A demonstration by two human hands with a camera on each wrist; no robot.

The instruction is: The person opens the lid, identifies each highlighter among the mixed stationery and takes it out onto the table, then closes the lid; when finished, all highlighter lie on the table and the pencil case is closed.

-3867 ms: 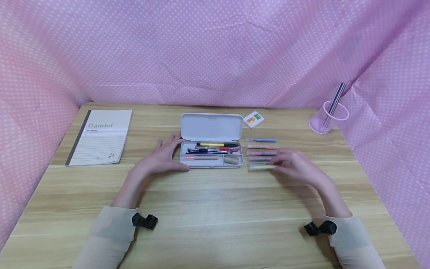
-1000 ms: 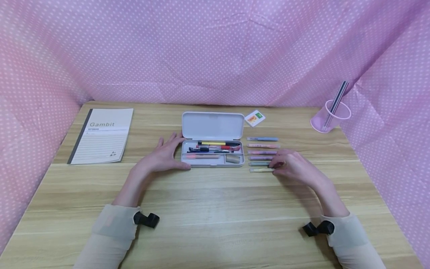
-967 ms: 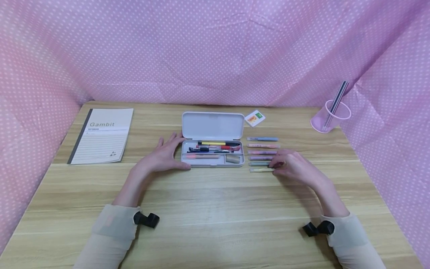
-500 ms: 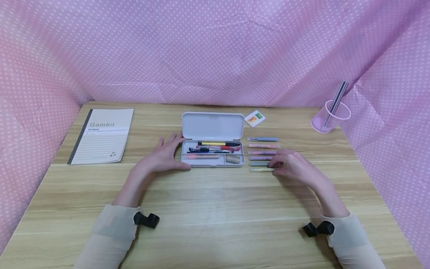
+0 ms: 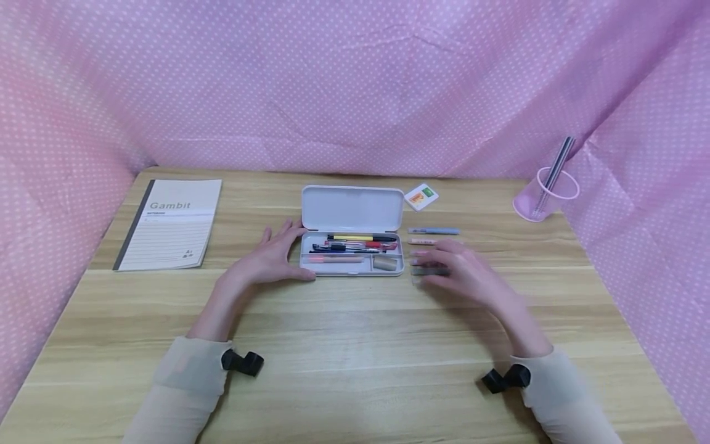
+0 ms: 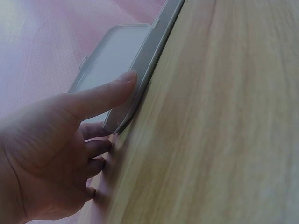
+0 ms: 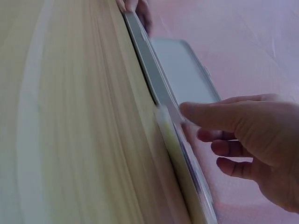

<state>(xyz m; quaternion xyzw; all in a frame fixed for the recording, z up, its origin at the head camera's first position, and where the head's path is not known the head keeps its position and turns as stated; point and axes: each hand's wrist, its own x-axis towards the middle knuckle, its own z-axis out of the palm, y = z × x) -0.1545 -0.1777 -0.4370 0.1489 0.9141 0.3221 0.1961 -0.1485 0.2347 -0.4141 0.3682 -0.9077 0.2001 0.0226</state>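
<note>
My left hand (image 5: 269, 256) holds the left end of an open white pencil case (image 5: 352, 274), thumb on its front wall and fingers round the side, as the left wrist view shows. Inside lie several pens (image 5: 360, 238), a pinkish marker (image 5: 335, 259) and a grey-brown block (image 5: 384, 263) in the small compartment. My right hand (image 5: 463, 271), slightly blurred, hovers over a row of markers beside the case, fingers loosely bent and nothing between them. The blue marker (image 5: 434, 231) and pink marker (image 5: 423, 242) show at the back. The hand partly hides the nearer ones, including a yellow marker (image 7: 173, 144).
A notebook (image 5: 169, 228) lies at the left on the wooden table (image 5: 344, 357). Behind the case's right corner is a small white card-like piece (image 5: 421, 197) with a coloured print. A pink mesh pen cup (image 5: 529, 200) with striped sticks stands at the back right. Pink dotted cloth surrounds the table.
My right hand first sets the yellow marker at the front of the row, then lets go and shifts left over the markers towards the case. My left hand stays on the case.
</note>
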